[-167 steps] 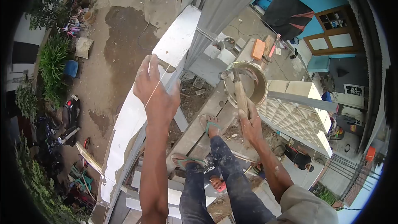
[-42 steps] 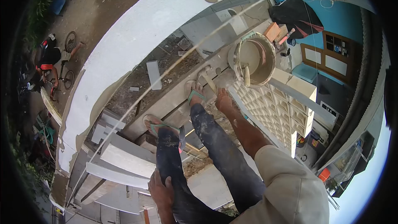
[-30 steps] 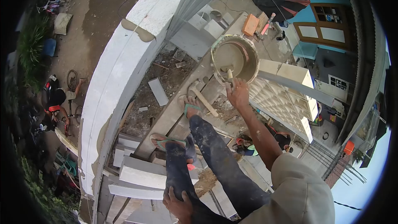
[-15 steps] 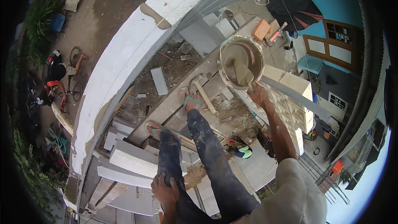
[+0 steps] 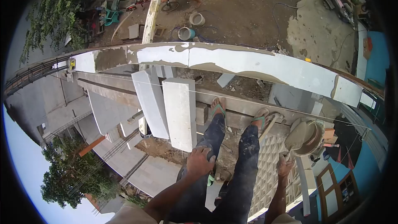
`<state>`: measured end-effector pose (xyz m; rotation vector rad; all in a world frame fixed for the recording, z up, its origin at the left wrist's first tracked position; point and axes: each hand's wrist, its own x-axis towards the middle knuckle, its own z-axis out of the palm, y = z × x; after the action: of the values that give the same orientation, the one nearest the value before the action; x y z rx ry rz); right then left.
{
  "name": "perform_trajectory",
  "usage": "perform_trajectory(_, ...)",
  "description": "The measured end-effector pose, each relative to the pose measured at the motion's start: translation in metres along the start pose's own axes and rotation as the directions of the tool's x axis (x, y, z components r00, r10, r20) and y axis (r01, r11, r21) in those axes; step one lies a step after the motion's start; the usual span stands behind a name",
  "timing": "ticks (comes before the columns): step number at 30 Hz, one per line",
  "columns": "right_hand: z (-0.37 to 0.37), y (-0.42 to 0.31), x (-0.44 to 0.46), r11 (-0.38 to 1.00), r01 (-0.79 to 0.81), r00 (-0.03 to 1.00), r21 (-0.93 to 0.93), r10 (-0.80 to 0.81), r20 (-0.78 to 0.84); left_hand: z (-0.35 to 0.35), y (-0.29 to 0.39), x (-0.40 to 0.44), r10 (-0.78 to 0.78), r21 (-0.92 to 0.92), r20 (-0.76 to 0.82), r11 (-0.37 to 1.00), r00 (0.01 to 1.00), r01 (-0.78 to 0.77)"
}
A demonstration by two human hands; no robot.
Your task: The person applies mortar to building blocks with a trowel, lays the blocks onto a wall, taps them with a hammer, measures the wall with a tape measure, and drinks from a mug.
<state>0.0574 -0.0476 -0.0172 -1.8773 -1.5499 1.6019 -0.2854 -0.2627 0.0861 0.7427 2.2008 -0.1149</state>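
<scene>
While the left hand [image 5: 200, 161] braces, fingers loosely spread, on the dark-trousered left leg [image 5: 214, 135], the right hand [image 5: 285, 165] grips the mortar-coated trowel [image 5: 296, 137] over the round bucket [image 5: 318, 141], presumably containing drips, near the grey plank's [image 5: 241, 108] right end.

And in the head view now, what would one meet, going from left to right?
Small yellow item, slanted white block, left hand, right foot in a sandal, right hand with a trowel, bucket, dark sheet.

Pale-splattered navy trousers [image 5: 248, 149]; green-strapped sandals [image 5: 259, 118]; light, beige-grey sleeves [image 5: 132, 215].
</scene>
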Motion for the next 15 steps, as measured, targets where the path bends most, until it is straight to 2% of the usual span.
perform_trajectory(1, 0.022, -0.039, -0.001, 0.997, -0.062, 0.992, -0.045, 0.067, 0.106, 0.002, -0.008, -0.003, -0.020, -0.055, 0.001, 0.998, 1.000, 0.020)
perform_trajectory(3, 0.081, -0.096, -0.001, 0.993, -0.045, 0.969, 0.105, 0.017, 0.246, 0.006, -0.018, -0.007, -0.085, -0.094, 0.006, 0.992, 0.996, 0.085)
perform_trajectory(5, 0.142, -0.117, 0.003, 0.990, 0.006, 0.916, 0.142, -0.062, 0.396, 0.009, -0.031, -0.010, -0.134, -0.131, -0.016, 0.983, 0.991, 0.130)
perform_trajectory(7, 0.201, -0.153, 0.001, 0.976, -0.150, 0.817, 0.158, 0.033, 0.576, 0.007, -0.040, -0.010, -0.183, -0.209, -0.001, 0.961, 0.983, 0.179)
perform_trajectory(8, 0.229, -0.167, 0.000, 0.975, -0.154, 0.784, 0.158, 0.023, 0.620, 0.006, -0.044, -0.012, -0.219, -0.253, 0.026, 0.942, 0.975, 0.218)
perform_trajectory(9, 0.256, -0.177, -0.003, 0.974, -0.160, 0.762, 0.160, 0.019, 0.647, 0.005, -0.050, -0.013, -0.187, -0.274, 0.045, 0.942, 0.981, 0.192)
perform_trajectory(10, 0.277, -0.174, -0.003, 0.981, -0.117, 0.737, 0.153, -0.017, 0.675, 0.006, -0.053, -0.014, -0.240, -0.307, 0.029, 0.922, 0.970, 0.237)
perform_trajectory(12, 0.306, -0.191, -0.008, 0.974, -0.164, 0.692, 0.159, -0.001, 0.722, 0.013, -0.058, -0.015, -0.289, -0.366, 0.020, 0.889, 0.957, 0.276)
perform_trajectory(13, 0.318, -0.207, -0.012, 0.952, -0.251, 0.668, 0.177, 0.038, 0.743, 0.017, -0.062, -0.016, -0.235, -0.379, 0.054, 0.894, 0.970, 0.238)
perform_trajectory(15, 0.320, -0.214, -0.018, 0.949, -0.262, 0.688, 0.176, 0.056, 0.724, 0.024, -0.066, -0.017, -0.293, -0.375, -0.007, 0.887, 0.956, 0.269)
